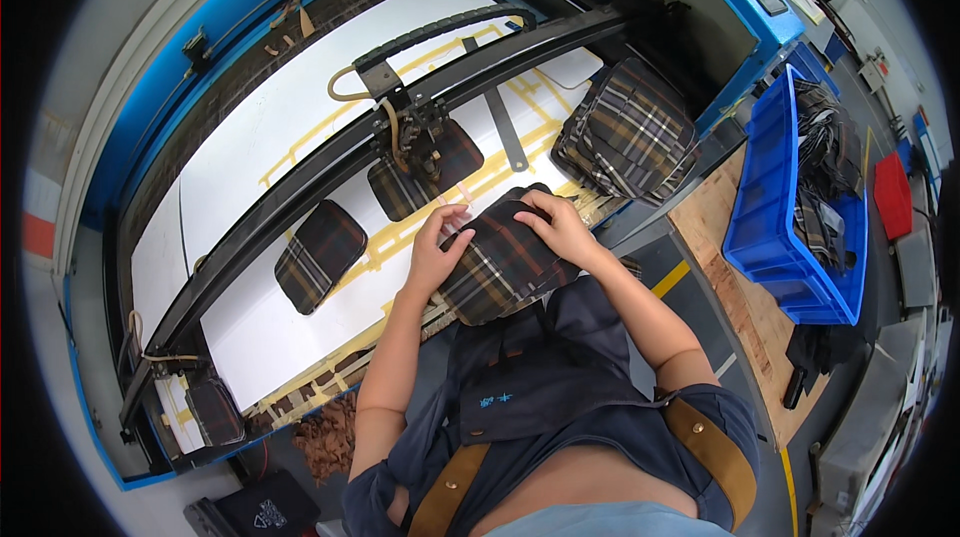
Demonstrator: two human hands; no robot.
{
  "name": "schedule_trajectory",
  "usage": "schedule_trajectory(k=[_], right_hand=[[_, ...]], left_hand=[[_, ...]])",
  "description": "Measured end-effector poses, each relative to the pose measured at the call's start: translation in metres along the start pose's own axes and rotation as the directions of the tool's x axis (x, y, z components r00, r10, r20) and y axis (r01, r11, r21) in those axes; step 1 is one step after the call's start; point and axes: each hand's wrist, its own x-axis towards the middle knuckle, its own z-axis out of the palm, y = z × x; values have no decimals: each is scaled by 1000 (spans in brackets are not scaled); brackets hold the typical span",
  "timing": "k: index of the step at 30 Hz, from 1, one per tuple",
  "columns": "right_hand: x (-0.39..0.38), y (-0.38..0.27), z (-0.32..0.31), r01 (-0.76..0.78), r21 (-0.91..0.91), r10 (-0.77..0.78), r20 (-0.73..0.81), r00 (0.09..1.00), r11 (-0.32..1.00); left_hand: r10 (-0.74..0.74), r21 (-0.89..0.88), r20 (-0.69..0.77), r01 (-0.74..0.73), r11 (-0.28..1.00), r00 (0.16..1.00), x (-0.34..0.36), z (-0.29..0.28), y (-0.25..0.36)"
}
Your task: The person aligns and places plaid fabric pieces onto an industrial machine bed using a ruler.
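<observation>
My left hand [443, 242] grips the upper left edge of a dark plaid fabric piece [500, 277], fingers curled. My right hand [550, 227] holds the same piece's upper right edge, thumb on top; what lies beneath it is partly hidden. Just beyond my hands, a rounded plaid piece [405, 192] lies on the white board [260, 337] under the machine's head [420, 147]. Another plaid piece [320, 255] lies left of my hands. A pile of plaid pieces [625, 132] sits to the right, and a small one [215, 409] at the lower left.
A black gantry rail [270, 197] crosses the blue-framed machine [742, 47]. At right, a blue bin [750, 247] of plaid fabric stands on a wooden tabletop [705, 227], beside a dark tool handle [795, 387]. A red object [890, 195] lies farther right. Brown scraps [325, 437] hang below the machine.
</observation>
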Motion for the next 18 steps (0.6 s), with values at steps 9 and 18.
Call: schedule_trajectory(k=[9,18], right_hand=[[-3,30,7,-88,254,114,-92,989,963],[-7,-32,-3,158,37,-159,26,987,987]], left_hand=[[-336,-122,326,391,912,884,2,-28,1],[-130,-272,553,325,906,823,13,-38,30]])
